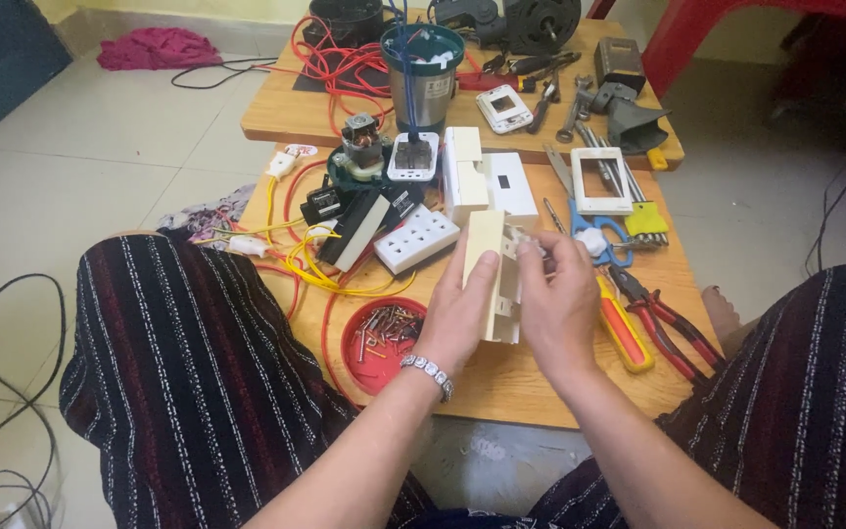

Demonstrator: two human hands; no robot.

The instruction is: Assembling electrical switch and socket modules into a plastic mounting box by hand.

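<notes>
you've got the cream plastic casing (490,269) up off the bench (501,377), held between both hands just above its near edge. your left hand (462,312) is wrapped around the casing's left side, thumb pressed up along the flat cream face, a beaded bracelet (428,373) on that wrist. your right hand (560,304) is closed on the casing's right side, fingertips curled in at the top by the white inner part; what they pinch there is too small to tell.

just left of your left hand sits a red round dish (364,364) full of small screws and bits. beyond it a white multi-socket plate (416,238) lies tilted, with yellow wires (310,264) and red wires looping around a black block beside it. behind the casing stands a white box (482,181), and further back a square white socket (412,157) in front of a steel cup (421,78) with a teal rim.

to the right of your right hand, a screwdriver with a yellow and red handle (624,328) lies on the bench, touching or nearly touching red-handled pliers (663,323). blue-handled scissors (594,235) lie just past your fingertips, and a white rectangular frame (599,181) rests beyond them. spanners and dark tools are scattered on the far bench.

your striped trouser knees (178,353) flank the bench on both sides, and a pink cloth (159,47) lies on the floor far left.
</notes>
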